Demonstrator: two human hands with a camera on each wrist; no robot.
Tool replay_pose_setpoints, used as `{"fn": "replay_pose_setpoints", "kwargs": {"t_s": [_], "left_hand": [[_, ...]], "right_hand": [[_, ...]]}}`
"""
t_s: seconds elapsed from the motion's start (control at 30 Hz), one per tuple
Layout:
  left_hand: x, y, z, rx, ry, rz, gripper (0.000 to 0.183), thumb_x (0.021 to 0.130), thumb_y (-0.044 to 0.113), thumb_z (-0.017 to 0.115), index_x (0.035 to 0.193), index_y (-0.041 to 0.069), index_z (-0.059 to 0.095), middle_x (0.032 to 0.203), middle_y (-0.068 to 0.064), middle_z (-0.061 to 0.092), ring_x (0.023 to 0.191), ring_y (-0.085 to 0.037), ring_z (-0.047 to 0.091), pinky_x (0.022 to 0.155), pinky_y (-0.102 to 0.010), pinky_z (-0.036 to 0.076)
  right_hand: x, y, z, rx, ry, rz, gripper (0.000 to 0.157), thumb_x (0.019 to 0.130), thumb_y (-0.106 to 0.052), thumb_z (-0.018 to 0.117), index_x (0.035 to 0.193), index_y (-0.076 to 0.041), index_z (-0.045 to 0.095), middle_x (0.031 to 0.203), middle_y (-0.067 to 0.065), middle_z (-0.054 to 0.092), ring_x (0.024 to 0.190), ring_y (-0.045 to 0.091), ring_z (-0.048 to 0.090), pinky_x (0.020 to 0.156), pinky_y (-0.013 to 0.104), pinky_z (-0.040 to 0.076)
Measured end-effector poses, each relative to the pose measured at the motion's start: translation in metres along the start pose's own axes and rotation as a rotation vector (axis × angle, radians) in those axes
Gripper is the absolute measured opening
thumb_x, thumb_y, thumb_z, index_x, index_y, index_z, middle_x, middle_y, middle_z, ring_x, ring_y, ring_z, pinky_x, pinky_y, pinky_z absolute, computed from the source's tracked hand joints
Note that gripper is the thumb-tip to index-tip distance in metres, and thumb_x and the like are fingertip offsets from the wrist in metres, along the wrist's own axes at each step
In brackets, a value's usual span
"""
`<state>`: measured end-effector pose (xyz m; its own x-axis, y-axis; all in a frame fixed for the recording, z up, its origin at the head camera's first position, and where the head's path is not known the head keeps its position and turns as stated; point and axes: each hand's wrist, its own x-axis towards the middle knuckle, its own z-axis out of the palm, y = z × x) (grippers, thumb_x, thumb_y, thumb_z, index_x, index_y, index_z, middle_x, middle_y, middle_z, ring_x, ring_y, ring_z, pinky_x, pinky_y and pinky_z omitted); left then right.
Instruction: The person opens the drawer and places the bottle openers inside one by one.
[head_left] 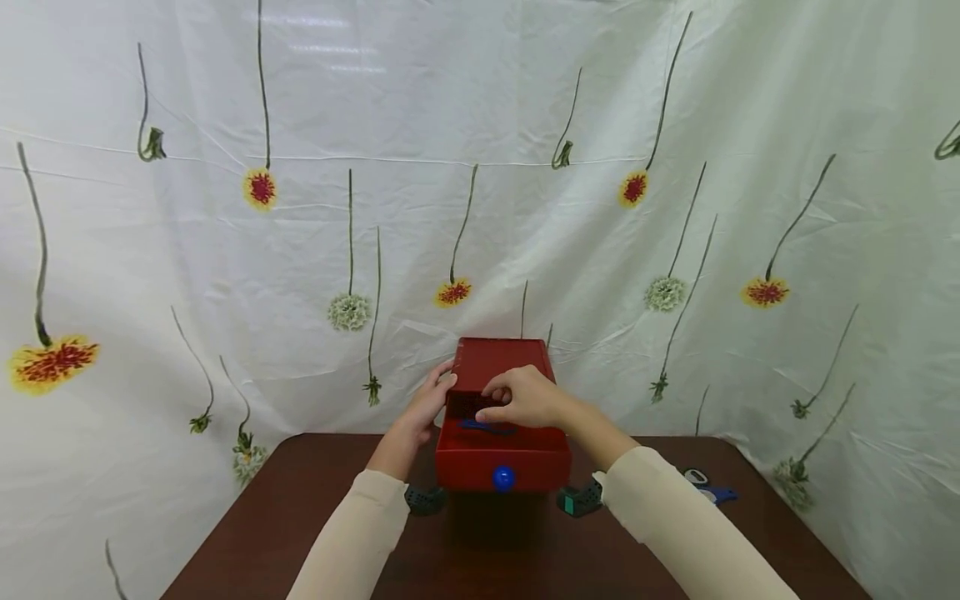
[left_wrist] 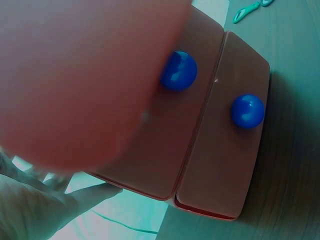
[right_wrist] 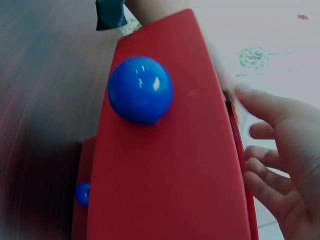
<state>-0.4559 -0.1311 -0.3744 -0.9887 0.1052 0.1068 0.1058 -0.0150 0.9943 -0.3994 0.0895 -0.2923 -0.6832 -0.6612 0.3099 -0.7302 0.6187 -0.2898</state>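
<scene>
A small red drawer cabinet (head_left: 498,364) stands on the table with its top drawer (head_left: 472,472) pulled out, a round blue knob (head_left: 503,478) on the front. Inside that drawer lies a slim blue item (head_left: 486,427), partly covered by the right hand. My right hand (head_left: 528,398) is over the drawer, fingers loosely bent and nothing visible in them; the right wrist view shows its fingertips close by the drawer rim. With fingers extended, my left hand (head_left: 426,407) rests along the cabinet's left side. Two lower drawers with blue knobs (left_wrist: 248,111) show closed in the left wrist view.
On the dark brown table (head_left: 337,475), a ring-ended tool (head_left: 696,477) and a blue-handled item (head_left: 722,496) lie to the right, beside the right sleeve. A white flower-print cloth (head_left: 480,225) hangs behind the table.
</scene>
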Motion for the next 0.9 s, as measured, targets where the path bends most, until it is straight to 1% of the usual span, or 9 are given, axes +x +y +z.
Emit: {"fn": "replay_pose_setpoints", "kwargs": {"t_s": [0.1, 0.17, 0.27, 0.47, 0.67, 0.77, 0.9], "left_hand": [[-0.001, 0.000, -0.001, 0.001, -0.009, 0.004, 0.054, 0.111, 0.032, 0.046, 0.162, 0.018, 0.034, 0.153, -0.021, 0.043, 0.142, -0.042, 0.038, 0.105, -0.073, 0.031], [-0.002, 0.000, -0.001, 0.003, -0.011, 0.005, 0.053, 0.111, 0.032, 0.046, 0.161, 0.019, 0.034, 0.153, -0.021, 0.043, 0.142, -0.042, 0.038, 0.105, -0.074, 0.031], [-0.003, -0.002, -0.001, 0.003, -0.009, -0.002, 0.052, 0.111, 0.032, 0.046, 0.161, 0.020, 0.035, 0.153, -0.021, 0.044, 0.141, -0.041, 0.039, 0.104, -0.074, 0.032], [-0.003, -0.006, -0.001, -0.008, -0.007, 0.010, 0.052, 0.111, 0.031, 0.046, 0.160, 0.018, 0.035, 0.152, -0.022, 0.045, 0.140, -0.042, 0.040, 0.107, -0.070, 0.033], [-0.003, -0.005, 0.000, -0.006, -0.006, 0.017, 0.052, 0.111, 0.032, 0.046, 0.160, 0.018, 0.036, 0.152, -0.023, 0.045, 0.140, -0.043, 0.041, 0.106, -0.071, 0.033], [-0.003, -0.004, 0.000, 0.001, -0.011, 0.014, 0.052, 0.111, 0.033, 0.046, 0.160, 0.019, 0.036, 0.154, -0.021, 0.044, 0.141, -0.042, 0.040, 0.107, -0.070, 0.032], [-0.002, -0.002, 0.000, 0.000, -0.019, 0.022, 0.053, 0.112, 0.032, 0.045, 0.161, 0.017, 0.033, 0.154, -0.022, 0.042, 0.141, -0.042, 0.040, 0.109, -0.068, 0.032]], "right_hand": [[0.002, -0.003, 0.002, 0.002, 0.009, -0.004, 0.039, 0.095, -0.038, 0.076, 0.119, -0.007, 0.077, 0.098, -0.001, 0.071, 0.086, 0.014, 0.061, 0.076, 0.028, 0.052], [0.002, -0.003, 0.002, -0.004, 0.014, -0.006, 0.036, 0.096, -0.036, 0.075, 0.118, -0.007, 0.077, 0.096, -0.003, 0.070, 0.083, 0.013, 0.060, 0.075, 0.028, 0.052], [-0.002, -0.002, 0.002, -0.008, 0.012, -0.016, 0.033, 0.097, -0.033, 0.075, 0.116, -0.006, 0.077, 0.092, -0.005, 0.069, 0.080, 0.011, 0.059, 0.073, 0.029, 0.052], [-0.013, 0.006, 0.002, 0.003, 0.033, -0.040, 0.032, 0.097, -0.029, 0.076, 0.115, -0.003, 0.077, 0.091, -0.004, 0.069, 0.080, 0.010, 0.060, 0.074, 0.027, 0.052], [-0.026, 0.012, -0.006, 0.042, 0.036, -0.040, 0.033, 0.097, -0.027, 0.075, 0.117, 0.000, 0.075, 0.093, -0.003, 0.068, 0.081, 0.010, 0.061, 0.075, 0.028, 0.052], [-0.033, 0.014, -0.012, 0.056, 0.033, -0.026, 0.033, 0.097, -0.026, 0.075, 0.118, 0.000, 0.074, 0.094, -0.004, 0.068, 0.081, 0.010, 0.061, 0.076, 0.029, 0.053], [-0.042, 0.018, -0.020, 0.069, 0.045, -0.028, 0.032, 0.097, -0.025, 0.075, 0.118, -0.001, 0.074, 0.095, -0.004, 0.067, 0.082, 0.009, 0.062, 0.077, 0.031, 0.053]]}}
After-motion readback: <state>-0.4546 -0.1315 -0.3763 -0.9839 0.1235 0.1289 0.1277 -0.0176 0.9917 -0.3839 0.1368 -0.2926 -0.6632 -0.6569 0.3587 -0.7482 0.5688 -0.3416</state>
